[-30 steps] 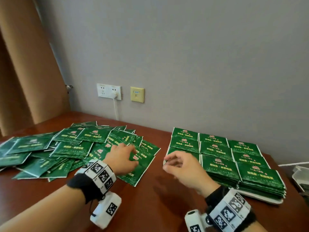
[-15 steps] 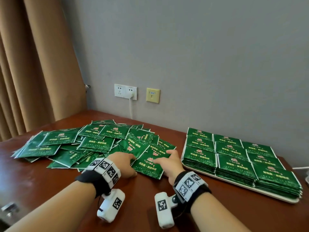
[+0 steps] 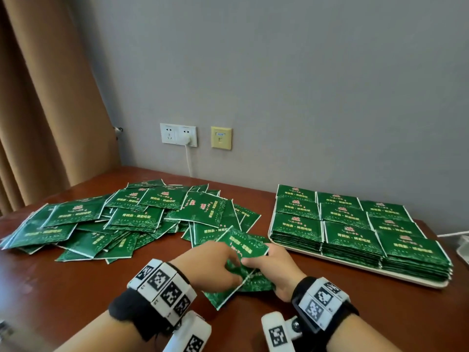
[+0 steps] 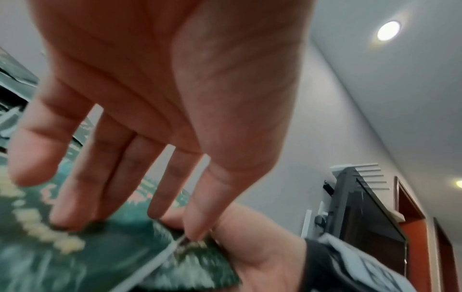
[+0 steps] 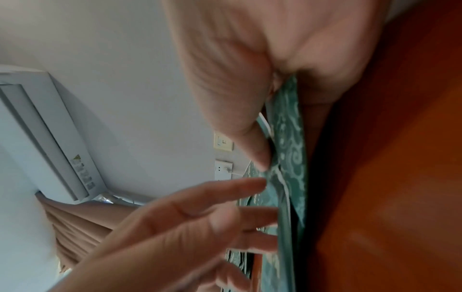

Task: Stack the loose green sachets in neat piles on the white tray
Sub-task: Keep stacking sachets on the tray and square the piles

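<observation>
A heap of loose green sachets [image 3: 127, 219] lies on the left half of the brown table [image 3: 63, 288]. On the right, a white tray [image 3: 355, 270] carries neat green sachet stacks [image 3: 352, 232] in rows. Between them, near me, both hands meet over a few held sachets [image 3: 245, 246]. My right hand [image 3: 256, 260] pinches their right edge between thumb and fingers; the right wrist view shows those held sachets [image 5: 291, 148] edge-on. My left hand [image 3: 233, 262] lies over them with straight fingers [image 4: 120, 187] whose tips press on the held sachets [image 4: 100, 256].
A wall with a white socket [image 3: 178, 133], a plugged-in white cable [image 3: 189, 161] and a yellow plate [image 3: 221, 138] stands behind the table. A tan curtain [image 3: 38, 110] hangs at the left. A white object [image 3: 463, 247] sits past the tray's right end.
My right hand went from beside the tray to the heap's near edge. Both hands have since pulled a few sachets towards me, and the right hand now holds them.
</observation>
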Demonstrator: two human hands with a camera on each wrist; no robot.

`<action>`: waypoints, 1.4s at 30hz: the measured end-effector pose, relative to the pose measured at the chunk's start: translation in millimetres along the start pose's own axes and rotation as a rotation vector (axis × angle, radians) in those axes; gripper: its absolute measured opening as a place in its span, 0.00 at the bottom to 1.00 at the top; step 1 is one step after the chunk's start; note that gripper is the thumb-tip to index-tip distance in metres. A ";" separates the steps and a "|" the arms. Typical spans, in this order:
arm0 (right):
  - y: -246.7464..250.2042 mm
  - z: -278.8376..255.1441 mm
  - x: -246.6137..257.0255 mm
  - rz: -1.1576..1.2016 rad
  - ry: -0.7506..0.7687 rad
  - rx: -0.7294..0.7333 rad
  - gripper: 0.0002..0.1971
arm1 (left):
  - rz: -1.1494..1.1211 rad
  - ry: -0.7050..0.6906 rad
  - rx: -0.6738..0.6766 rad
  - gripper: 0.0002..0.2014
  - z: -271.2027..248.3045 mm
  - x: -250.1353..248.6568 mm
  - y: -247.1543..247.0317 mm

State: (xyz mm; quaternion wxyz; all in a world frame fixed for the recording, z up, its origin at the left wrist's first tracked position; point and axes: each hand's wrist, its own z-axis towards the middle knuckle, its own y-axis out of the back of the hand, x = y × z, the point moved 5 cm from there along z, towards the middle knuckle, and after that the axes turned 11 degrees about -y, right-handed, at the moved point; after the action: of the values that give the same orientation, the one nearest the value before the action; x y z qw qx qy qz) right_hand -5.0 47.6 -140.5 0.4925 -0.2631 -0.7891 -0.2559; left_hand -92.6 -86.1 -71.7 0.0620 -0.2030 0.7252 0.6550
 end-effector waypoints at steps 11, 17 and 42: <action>14.1 -9.5 -10.4 0.007 0.010 0.054 0.24 | 0.130 0.255 -0.130 0.33 67.5 91.2 46.1; 21.2 -23.5 -9.2 0.162 0.001 0.156 0.19 | 0.230 0.223 -0.090 0.26 62.7 80.8 39.6; 136.5 -106.0 -10.9 -0.398 0.072 -0.020 0.20 | -0.018 -0.349 0.264 0.09 5.4 -103.2 -33.2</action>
State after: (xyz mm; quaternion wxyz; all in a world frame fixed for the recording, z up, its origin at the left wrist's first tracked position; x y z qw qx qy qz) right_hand 158.3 75.3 -90.0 0.4577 -0.0975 -0.8047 -0.3653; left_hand 12.7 -60.8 -66.4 0.2186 -0.0833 0.7812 0.5788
